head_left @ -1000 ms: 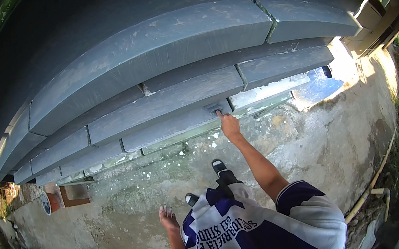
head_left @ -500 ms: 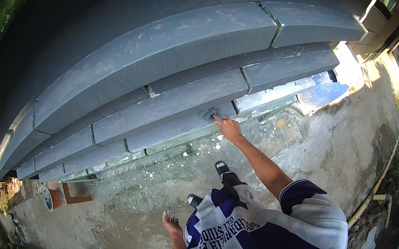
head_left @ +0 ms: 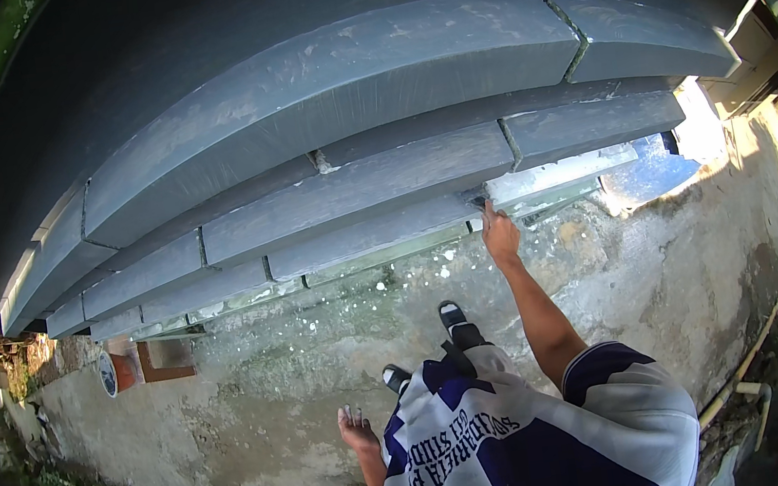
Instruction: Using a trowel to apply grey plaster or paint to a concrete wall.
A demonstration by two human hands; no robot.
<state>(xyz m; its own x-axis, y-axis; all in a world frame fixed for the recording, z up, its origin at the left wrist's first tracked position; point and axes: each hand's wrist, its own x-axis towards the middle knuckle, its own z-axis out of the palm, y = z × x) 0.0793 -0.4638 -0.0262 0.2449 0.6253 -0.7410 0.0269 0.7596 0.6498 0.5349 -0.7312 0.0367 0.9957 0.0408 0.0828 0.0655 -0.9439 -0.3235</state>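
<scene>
Fingers (head_left: 491, 212) at ledge (head_left: 378, 233) end, wide floor (head_left: 651, 292) below

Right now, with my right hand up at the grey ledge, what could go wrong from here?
Your right hand is at a dark smudge near the end of the lower grey ledge, close beside the white section, so a slip might smear dark onto the white. Your left hand has whitish fingertips, which could mark the grey if they touch it. The ground looks uneven and stained, so footing might be less sure when you sidestep.
</scene>
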